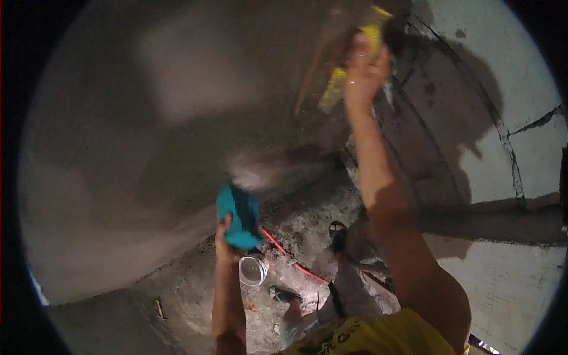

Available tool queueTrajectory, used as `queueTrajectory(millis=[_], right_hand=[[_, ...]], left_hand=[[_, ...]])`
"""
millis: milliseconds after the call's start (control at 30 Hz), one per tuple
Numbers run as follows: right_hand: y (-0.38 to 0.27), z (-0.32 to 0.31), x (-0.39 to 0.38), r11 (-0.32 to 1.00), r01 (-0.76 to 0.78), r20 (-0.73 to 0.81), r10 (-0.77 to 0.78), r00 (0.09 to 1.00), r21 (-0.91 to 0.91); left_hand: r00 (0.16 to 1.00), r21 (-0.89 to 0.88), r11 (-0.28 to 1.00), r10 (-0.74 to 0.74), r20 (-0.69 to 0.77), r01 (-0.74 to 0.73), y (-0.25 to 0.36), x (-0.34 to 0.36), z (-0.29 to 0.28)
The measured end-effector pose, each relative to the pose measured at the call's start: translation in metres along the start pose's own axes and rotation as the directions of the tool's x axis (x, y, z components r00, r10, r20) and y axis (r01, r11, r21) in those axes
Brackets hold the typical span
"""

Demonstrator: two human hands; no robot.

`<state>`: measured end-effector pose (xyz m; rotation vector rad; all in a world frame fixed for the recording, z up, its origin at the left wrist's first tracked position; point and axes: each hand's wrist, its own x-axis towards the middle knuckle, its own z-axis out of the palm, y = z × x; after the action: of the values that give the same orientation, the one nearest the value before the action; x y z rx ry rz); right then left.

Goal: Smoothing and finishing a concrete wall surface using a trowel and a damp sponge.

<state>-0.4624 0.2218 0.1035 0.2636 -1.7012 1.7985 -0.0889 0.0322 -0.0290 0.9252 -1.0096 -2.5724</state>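
Observation:
My right hand (362, 74) is raised high against the wall and grips a yellow flat tool (335, 87), which looks blurred; its top end sits in shadow. My left hand (223, 238) is lower, near the middle of the view, holding a teal plastic pan (239, 216) by its lower rim. A pale, blurred lump of wet mortar (253, 173) sits at the pan's upper edge. The wide grey plastered wall (136, 130) fills the left side of the view.
A small white bucket (253, 270) stands on the rough floor just below the teal pan. An orange cable (297, 267) runs across the floor. My feet in sandals (338, 229) stand beside it. At the right is a block wall (509, 124) with dark joints and cracks.

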Motion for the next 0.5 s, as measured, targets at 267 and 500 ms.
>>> queueTrajectory(millis=[267, 500], right_hand=[[0.084, -0.003, -0.165, 0.859, -0.336, -0.02, 0.372, 0.928, 0.387], [-0.007, 0.007, -0.029, 0.947, -0.166, 0.035, 0.163, 0.986, 0.275]], left_hand=[[0.84, 0.039, 0.995, -0.052, -0.541, 0.087, -0.061, -0.164, -0.261], [0.979, -0.073, 0.992, -0.118, -0.167, 0.108, -0.056, -0.282, -0.389]])
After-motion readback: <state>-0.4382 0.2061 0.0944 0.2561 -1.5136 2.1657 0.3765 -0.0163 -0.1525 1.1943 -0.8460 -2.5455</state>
